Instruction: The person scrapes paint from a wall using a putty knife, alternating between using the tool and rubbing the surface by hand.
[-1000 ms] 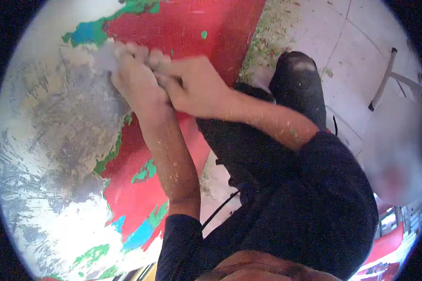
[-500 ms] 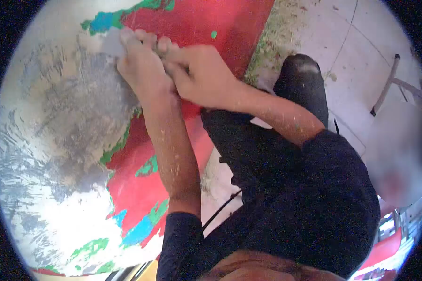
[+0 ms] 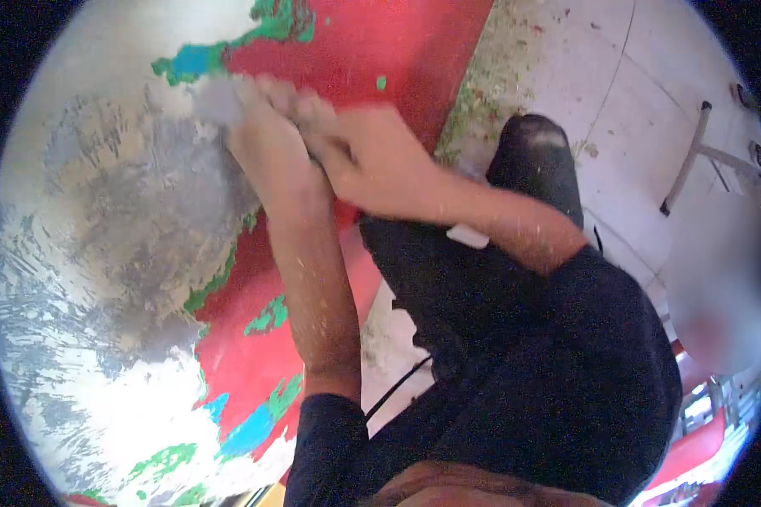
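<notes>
A thin grey scraper blade lies against the painted panel, at the border between bare metal and red paint. My left hand is closed around the scraper just behind the blade. Beside it, my right hand is also closed, its fingers bunched against the left hand at the back of the tool. The handle is hidden in my hands. Near the blade, a blue patch ringed with green paint shows on the panel.
Scraped bare metal spreads over the left side. Paint flakes lie along the panel's edge on the tiled floor. A metal leg stands at right, near a blurred pale shape and a red object.
Both hands and the scraper sit slightly lower and farther right in view. The whole view has also shifted a little, and the grip looks the same.
</notes>
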Demonstrator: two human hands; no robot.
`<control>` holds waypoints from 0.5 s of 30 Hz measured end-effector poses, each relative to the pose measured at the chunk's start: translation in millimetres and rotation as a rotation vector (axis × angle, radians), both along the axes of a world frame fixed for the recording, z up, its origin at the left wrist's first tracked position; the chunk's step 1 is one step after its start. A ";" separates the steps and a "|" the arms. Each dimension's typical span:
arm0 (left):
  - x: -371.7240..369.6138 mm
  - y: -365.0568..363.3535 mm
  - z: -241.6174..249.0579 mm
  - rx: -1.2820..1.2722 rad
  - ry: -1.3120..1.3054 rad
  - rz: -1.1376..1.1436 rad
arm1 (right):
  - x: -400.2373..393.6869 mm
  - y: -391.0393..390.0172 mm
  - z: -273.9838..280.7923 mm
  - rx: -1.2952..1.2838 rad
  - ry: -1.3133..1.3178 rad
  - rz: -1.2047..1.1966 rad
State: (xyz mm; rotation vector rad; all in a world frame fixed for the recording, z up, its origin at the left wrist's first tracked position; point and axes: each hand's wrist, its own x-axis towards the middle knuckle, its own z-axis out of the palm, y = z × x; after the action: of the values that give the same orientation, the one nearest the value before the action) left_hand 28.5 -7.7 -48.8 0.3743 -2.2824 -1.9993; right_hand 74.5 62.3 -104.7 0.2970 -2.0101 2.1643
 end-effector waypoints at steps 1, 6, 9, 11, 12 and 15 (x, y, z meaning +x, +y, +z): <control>-7.2 13.4 12.5 -0.067 0.021 0.062 | -10.6 -3.7 2.7 -0.018 0.035 -0.081; -10.2 8.0 1.7 0.035 0.024 0.035 | -6.6 -0.8 -1.8 -0.061 0.089 -0.108; -16.9 9.4 6.9 -0.024 0.041 0.043 | -15.4 0.2 1.1 0.072 0.063 -0.097; -44.5 -6.2 14.7 -0.094 0.118 -0.111 | -42.2 -4.2 15.7 -0.124 0.265 -0.402; -59.7 -4.2 19.5 -0.096 0.201 -0.205 | -44.4 4.7 21.7 -0.186 0.261 -0.374; -18.7 -2.8 48.5 -1.198 0.904 -0.358 | -40.0 38.4 29.3 -0.261 0.191 -0.291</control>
State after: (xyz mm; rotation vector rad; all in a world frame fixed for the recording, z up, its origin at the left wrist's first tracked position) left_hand 9.8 -10.5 -0.3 -0.8588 -2.3710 -0.3228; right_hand 34.5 100.8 -75.4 0.1554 -1.5408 2.0916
